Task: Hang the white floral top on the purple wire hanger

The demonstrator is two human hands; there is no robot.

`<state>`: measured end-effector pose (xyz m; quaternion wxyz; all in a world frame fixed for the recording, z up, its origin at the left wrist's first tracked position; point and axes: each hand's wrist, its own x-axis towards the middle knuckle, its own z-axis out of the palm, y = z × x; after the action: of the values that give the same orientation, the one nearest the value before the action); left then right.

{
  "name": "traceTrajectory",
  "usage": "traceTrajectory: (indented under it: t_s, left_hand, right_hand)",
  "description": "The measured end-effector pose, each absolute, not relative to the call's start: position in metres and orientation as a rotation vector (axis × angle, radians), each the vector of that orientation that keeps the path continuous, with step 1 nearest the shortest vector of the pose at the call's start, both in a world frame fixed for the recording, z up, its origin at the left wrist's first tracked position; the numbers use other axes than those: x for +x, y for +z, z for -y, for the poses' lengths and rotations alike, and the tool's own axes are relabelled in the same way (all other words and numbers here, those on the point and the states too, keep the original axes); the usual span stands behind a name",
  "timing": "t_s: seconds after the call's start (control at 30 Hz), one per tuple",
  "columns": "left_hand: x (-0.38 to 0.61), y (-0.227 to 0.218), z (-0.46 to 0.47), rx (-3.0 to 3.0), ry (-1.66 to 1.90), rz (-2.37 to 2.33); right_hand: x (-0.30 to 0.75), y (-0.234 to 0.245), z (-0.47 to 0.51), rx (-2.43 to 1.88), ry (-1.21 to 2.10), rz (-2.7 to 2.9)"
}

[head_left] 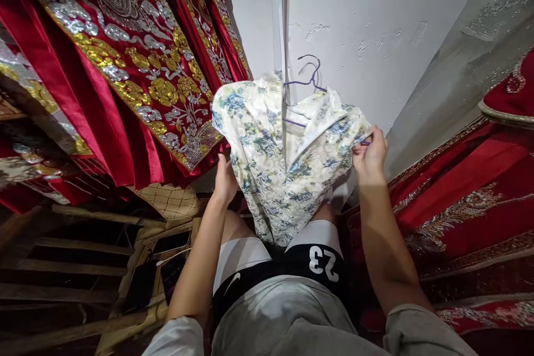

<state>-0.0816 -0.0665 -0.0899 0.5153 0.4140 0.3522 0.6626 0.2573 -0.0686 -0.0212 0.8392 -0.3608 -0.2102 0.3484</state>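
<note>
A white floral blouse (267, 161) with blue and yellow flowers is spread in front of me, its front open at the neck. A purple hanger (311, 80) sits inside it, the hook standing free above the collar. At the blouse's right shoulder, my right hand (372, 156) is closed on the cloth and on the hanger's end, which pokes out past the fabric. My left hand (225, 181) is at the left sleeve edge, thumb up, closed about the cloth; its fingers are mostly hidden behind the fabric.
Red garments with gold and silver sequins (162, 92) hang at the left. More red embroidered cloth (471, 200) hangs at the right, beside sheer grey fabric (442, 78). A white wall (354, 22) stands ahead. A wooden slatted rack (83, 264) is at the lower left.
</note>
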Motion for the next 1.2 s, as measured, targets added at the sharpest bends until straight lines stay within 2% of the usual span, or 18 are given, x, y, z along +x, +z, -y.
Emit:
traceTrajectory:
  t_s: [0.2, 0.33, 0.57, 0.87, 1.07, 1.2]
  left_hand:
    - [-0.075, -0.139, 0.075, 0.916, 1.678, -1.073]
    - [-0.07, -0.169, 0.089, 0.828, 1.634, -1.181]
    - [-0.056, -0.183, 0.099, 0.867, 1.541, -1.134]
    - [-0.062, -0.188, 0.121, 1.105, 1.326, -1.223]
    - [-0.046, -0.197, 0.128, 1.169, 1.359, -1.125]
    - [-0.041, -0.2, 0.131, 1.188, 1.427, -1.182]
  right_hand:
    - [0.217, -0.039, 0.078, -0.782, 0.753, 0.615]
    - [0.228, -0.06, 0.086, -0.842, 0.58, 0.698]
    - [0.249, -0.1, 0.088, -0.935, 0.447, 0.493]
    - [0.187, -0.171, 0.108, -1.127, 0.75, 0.559]
    - [0.127, -0.195, 0.122, -1.199, 1.267, 1.321]
    - [0.123, -0.195, 0.123, -1.201, 1.22, 1.382]
